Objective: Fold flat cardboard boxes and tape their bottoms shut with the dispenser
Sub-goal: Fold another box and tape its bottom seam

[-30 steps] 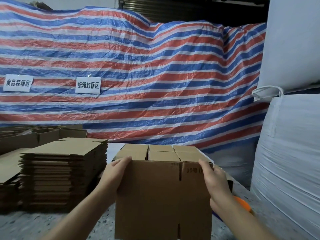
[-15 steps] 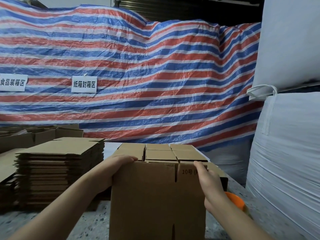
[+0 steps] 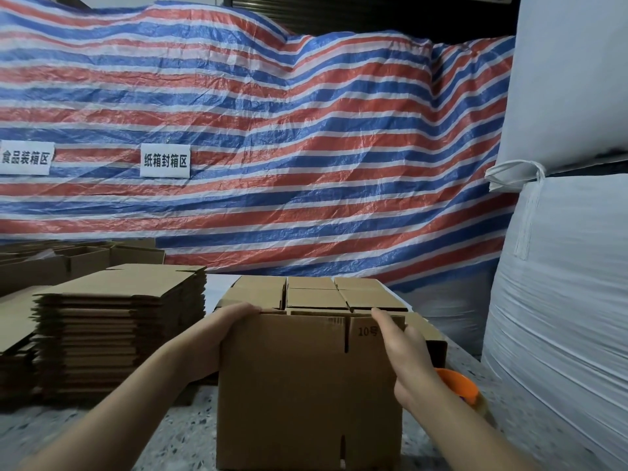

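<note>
Tape dispenser mostly behind right wrist.

Left hand gripped the erected cardboard box at its 10 o'clock corner; right hand lay straight-fingered at 2 o'clock. Orange tape dispenser at 3 o'clock; flat box stack at 9.

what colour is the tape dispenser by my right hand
Orange, with clear tape: the tape dispenser shows partly in the head view.

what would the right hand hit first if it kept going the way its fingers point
Probably the top edge of the cardboard box: the right hand points up and away along its front right corner. Beyond that lies the striped tarp, though depth is unclear.
</note>
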`<action>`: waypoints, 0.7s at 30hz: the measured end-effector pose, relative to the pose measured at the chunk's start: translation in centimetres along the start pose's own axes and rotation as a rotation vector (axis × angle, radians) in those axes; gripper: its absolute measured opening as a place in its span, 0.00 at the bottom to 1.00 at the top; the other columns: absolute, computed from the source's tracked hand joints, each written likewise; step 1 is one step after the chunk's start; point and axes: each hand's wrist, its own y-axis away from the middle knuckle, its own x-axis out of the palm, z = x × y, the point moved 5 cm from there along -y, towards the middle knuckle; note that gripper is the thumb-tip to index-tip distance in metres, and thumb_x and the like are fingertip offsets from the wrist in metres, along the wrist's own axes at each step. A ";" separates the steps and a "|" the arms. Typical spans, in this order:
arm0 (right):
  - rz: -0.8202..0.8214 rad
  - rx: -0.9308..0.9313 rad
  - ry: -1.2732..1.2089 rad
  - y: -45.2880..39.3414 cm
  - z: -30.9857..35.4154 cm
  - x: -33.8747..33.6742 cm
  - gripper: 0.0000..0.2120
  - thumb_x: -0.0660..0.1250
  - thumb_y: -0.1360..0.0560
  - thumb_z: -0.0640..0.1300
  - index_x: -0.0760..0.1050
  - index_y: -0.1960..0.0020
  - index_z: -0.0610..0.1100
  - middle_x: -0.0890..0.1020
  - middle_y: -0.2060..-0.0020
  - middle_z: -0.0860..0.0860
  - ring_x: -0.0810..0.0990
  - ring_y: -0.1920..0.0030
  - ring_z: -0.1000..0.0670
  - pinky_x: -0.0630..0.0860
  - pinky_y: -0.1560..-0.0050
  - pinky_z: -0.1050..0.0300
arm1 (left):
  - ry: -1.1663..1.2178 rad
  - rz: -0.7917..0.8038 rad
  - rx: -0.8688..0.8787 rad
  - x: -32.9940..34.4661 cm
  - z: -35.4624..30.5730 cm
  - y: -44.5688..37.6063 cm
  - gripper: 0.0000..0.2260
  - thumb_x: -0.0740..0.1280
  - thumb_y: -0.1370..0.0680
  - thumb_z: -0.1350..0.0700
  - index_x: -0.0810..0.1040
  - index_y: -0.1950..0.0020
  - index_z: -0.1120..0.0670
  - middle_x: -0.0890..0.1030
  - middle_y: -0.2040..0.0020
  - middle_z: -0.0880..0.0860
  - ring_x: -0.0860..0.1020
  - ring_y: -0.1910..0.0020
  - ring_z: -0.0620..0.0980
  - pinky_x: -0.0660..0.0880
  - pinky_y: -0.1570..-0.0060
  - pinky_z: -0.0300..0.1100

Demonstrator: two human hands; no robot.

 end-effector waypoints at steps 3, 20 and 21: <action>0.066 -0.021 0.021 -0.1 1.0 -0.1 0.20 0.67 0.22 0.57 0.81 0.48 0.38 0.85 0.59 0.43 0.85 0.54 0.42 0.81 0.47 0.44 | 0.039 -0.019 -0.002 0.4 -0.5 0.2 0.18 0.66 0.22 0.51 0.78 0.35 0.58 0.79 0.39 0.66 0.79 0.47 0.59 0.75 0.43 0.52; 0.503 0.062 -0.089 -1.5 -0.7 0.5 0.25 0.64 0.27 0.66 0.82 0.59 0.43 0.82 0.64 0.44 0.83 0.61 0.48 0.79 0.59 0.55 | 0.096 -0.265 0.105 5.5 1.8 0.5 0.16 0.54 0.17 0.46 0.75 0.35 0.46 0.83 0.46 0.53 0.80 0.46 0.53 0.75 0.40 0.53; 0.492 0.071 -0.048 -1.6 -0.6 0.4 0.27 0.62 0.27 0.67 0.82 0.58 0.43 0.83 0.63 0.44 0.84 0.61 0.48 0.79 0.56 0.54 | 0.140 -0.252 0.081 5.4 1.9 0.4 0.17 0.54 0.18 0.43 0.81 0.44 0.47 0.86 0.54 0.52 0.83 0.51 0.53 0.77 0.45 0.51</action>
